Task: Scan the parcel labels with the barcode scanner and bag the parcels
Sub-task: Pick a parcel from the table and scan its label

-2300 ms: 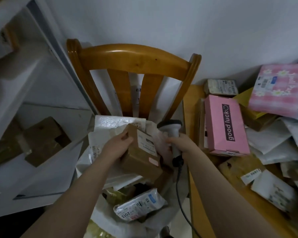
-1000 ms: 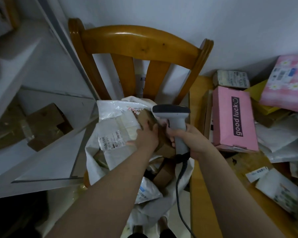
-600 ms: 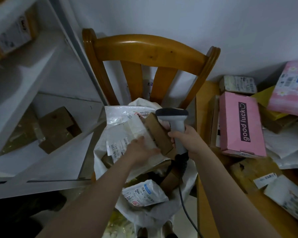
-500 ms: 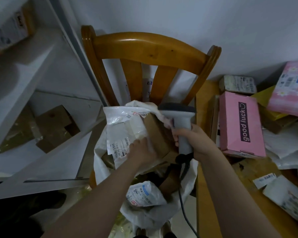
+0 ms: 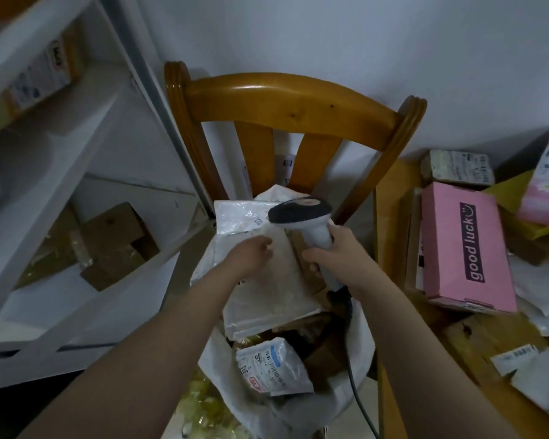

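– Step?
– Bagging. Left hand (image 5: 251, 255) rests on the mailer (image 5: 267, 286) in the bag (image 5: 360, 340), grip unclear; right hand (image 5: 330, 251) clasps the scanner (image 5: 300, 213).
– Next?
– Probably fetching another parcel off the table (image 5: 392, 198).

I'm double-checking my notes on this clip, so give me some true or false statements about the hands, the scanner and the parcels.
1. The right hand grips the barcode scanner. True.
2. The pink box lies inside the white bag. False: it lies on the table, outside the bag.
3. A cable runs from the scanner's handle. True.
4. The chair behind the bag is metal. False: it is wooden.
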